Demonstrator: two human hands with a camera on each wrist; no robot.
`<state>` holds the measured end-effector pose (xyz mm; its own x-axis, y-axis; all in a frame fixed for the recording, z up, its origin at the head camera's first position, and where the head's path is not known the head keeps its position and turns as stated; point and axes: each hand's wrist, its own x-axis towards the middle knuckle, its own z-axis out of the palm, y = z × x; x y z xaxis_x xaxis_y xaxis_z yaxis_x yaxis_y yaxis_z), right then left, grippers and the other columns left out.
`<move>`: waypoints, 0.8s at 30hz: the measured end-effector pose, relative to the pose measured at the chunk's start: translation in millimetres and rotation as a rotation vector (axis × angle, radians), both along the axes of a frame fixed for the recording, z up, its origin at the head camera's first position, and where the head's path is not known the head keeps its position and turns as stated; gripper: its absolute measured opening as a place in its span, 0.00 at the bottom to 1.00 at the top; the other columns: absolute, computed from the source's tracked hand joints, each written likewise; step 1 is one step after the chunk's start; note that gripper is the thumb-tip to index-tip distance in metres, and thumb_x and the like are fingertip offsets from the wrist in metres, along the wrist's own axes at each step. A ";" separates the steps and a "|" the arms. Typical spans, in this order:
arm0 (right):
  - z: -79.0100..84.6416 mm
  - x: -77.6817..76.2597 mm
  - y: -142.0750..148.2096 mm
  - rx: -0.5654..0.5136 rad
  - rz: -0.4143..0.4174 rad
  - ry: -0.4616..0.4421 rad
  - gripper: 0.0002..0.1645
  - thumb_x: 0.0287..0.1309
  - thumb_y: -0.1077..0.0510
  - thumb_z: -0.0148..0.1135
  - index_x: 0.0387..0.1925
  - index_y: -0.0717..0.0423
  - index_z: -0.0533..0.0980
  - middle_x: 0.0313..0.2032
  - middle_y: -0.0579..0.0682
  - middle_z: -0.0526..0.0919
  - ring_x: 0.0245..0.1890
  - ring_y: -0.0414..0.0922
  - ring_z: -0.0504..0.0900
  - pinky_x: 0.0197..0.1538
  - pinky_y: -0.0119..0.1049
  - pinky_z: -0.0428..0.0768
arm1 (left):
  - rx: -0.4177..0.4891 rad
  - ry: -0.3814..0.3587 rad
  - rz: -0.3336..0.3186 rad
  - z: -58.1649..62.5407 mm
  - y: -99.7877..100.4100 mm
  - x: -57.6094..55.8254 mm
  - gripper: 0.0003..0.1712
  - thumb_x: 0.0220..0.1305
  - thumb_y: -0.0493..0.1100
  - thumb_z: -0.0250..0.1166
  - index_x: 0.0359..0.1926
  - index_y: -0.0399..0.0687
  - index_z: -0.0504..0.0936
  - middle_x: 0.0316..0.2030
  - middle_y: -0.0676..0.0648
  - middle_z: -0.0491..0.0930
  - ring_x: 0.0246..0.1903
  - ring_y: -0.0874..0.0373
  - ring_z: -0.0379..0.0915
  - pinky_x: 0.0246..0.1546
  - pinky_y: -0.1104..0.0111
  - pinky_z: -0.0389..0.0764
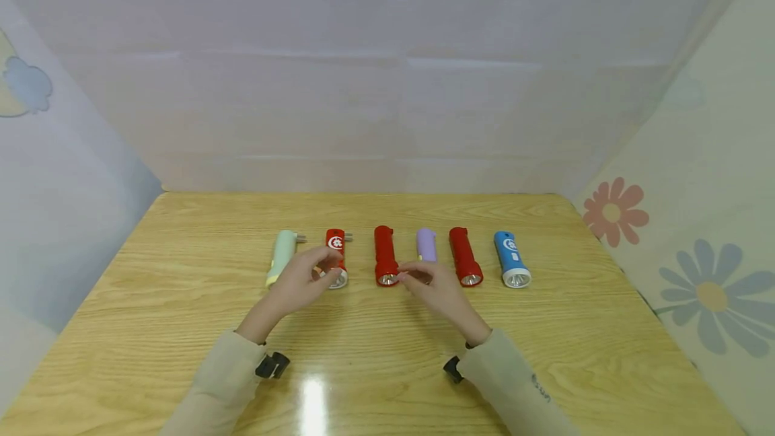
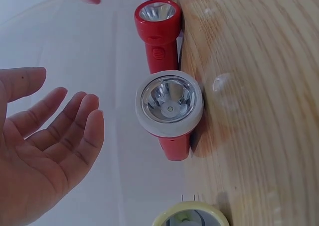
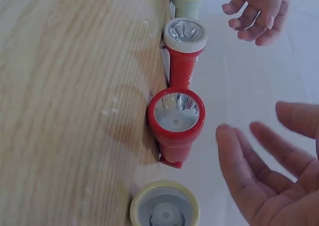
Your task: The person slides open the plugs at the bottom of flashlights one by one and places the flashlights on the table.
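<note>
A row of flashlights lies on the wooden table, lens ends toward me. My left hand (image 1: 298, 282) hovers over the gap between the pale green flashlight (image 1: 283, 252) and the red, white-rimmed flashlight (image 1: 336, 260); its loosely bent fingers hold nothing. In the left wrist view the palm stays apart from the white-rimmed lens (image 2: 169, 104). My right hand (image 1: 440, 290) is above the front of the purple flashlight (image 1: 426, 242), hiding its lens end, with fingertips near an all-red flashlight (image 1: 384, 247). The right wrist view shows that hand apart from the red lens rim (image 3: 177, 134), gripping nothing.
Farther right lie another all-red flashlight (image 1: 463, 254) and a blue flashlight (image 1: 510, 254) with a white rim. Metal plug prongs (image 1: 301, 239) stick out from the green one. A pale cloth wall (image 1: 387, 120) stands behind the wooden table (image 1: 375, 369).
</note>
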<state>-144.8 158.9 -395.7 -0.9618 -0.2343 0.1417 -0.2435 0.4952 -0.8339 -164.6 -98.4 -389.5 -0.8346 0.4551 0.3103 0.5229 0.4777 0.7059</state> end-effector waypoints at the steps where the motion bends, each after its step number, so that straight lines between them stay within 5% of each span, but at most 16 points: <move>1: -0.3 -0.9 0.5 -0.002 -0.019 -0.012 0.13 0.56 0.62 0.60 0.41 0.67 0.78 0.32 0.58 0.82 0.28 0.54 0.81 0.29 0.31 0.78 | 0.000 -0.005 0.002 -0.1 -0.3 0.2 0.09 0.60 0.36 0.60 0.42 0.39 0.78 0.32 0.51 0.77 0.33 0.60 0.72 0.28 0.71 0.74; 8: -4.4 -11.5 -1.5 0.039 -0.139 -0.094 0.12 0.55 0.61 0.62 0.38 0.67 0.79 0.26 0.56 0.82 0.24 0.53 0.81 0.24 0.32 0.77 | 0.009 -0.012 -0.007 -2.0 -1.0 1.4 0.09 0.59 0.34 0.60 0.41 0.35 0.77 0.32 0.49 0.78 0.32 0.58 0.72 0.27 0.72 0.74; 24: -13.0 -31.5 -20.9 0.297 -0.190 -0.081 0.22 0.55 0.52 0.62 0.39 0.70 0.79 0.30 0.56 0.83 0.24 0.43 0.78 0.27 0.33 0.75 | -0.006 0.039 -0.007 -3.2 7.7 -10.8 0.10 0.58 0.34 0.60 0.43 0.37 0.77 0.35 0.46 0.79 0.35 0.56 0.73 0.30 0.70 0.75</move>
